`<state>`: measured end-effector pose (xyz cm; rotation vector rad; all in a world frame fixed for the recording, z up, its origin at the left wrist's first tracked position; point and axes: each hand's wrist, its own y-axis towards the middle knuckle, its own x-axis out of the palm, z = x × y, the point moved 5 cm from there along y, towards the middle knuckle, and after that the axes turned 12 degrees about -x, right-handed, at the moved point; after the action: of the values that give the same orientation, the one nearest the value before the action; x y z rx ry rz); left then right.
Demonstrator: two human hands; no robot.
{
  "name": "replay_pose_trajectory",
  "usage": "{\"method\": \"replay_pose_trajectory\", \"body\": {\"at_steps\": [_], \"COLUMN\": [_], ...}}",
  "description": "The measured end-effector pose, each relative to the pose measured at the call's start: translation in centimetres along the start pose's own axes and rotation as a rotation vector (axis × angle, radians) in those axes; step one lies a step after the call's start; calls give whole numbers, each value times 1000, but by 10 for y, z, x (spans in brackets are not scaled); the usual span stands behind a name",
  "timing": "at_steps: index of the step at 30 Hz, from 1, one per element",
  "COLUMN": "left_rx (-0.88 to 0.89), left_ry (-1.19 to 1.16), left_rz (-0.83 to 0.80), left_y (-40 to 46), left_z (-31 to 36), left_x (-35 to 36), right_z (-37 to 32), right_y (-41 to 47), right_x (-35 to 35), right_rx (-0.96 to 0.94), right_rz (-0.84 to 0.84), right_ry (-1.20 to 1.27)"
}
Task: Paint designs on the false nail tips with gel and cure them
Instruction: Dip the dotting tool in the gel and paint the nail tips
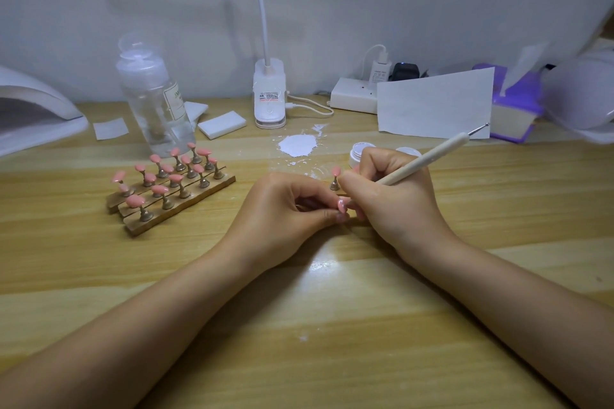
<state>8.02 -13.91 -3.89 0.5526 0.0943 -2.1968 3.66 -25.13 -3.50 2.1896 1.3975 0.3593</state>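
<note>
We judge painting early: left grip (292, 206) pinches one tip (342, 205), right grip (392, 189) clamps the tool (432, 159) on it, right of the rack (169, 189) of plain tips; lamp (30, 109) unused.

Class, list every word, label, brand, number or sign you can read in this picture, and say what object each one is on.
No text here can be read in full.
Clear bottle: pale label, letters too blurred to read.
Lamp clamp base: sticker with dark and red print, too small to read.
White charger plug: faint lines of print, unreadable.
White paper sheet: blank on the side shown.
</note>
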Motion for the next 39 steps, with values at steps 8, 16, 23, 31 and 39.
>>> {"method": "replay_pose_trajectory", "body": {"at_steps": [8,16,23,31,39], "left_rx": [-2,7,9,8,10], "left_ry": [1,-1,8,9,10], "left_rz": [5,12,6,14,22], "left_y": [0,0,0,0,0], "left_z": [0,0,1,1,1], "left_x": [0,-1,0,0,-1], "right_z": [0,1,1,0,0], "right_y": [0,1,0,0,1], "right_x": [0,0,0,-1,-4], "right_rx": [3,6,7,26,64], "right_rz": [0,9,13,31,85], "right_ry": [2,2,-2,-13,12]}}
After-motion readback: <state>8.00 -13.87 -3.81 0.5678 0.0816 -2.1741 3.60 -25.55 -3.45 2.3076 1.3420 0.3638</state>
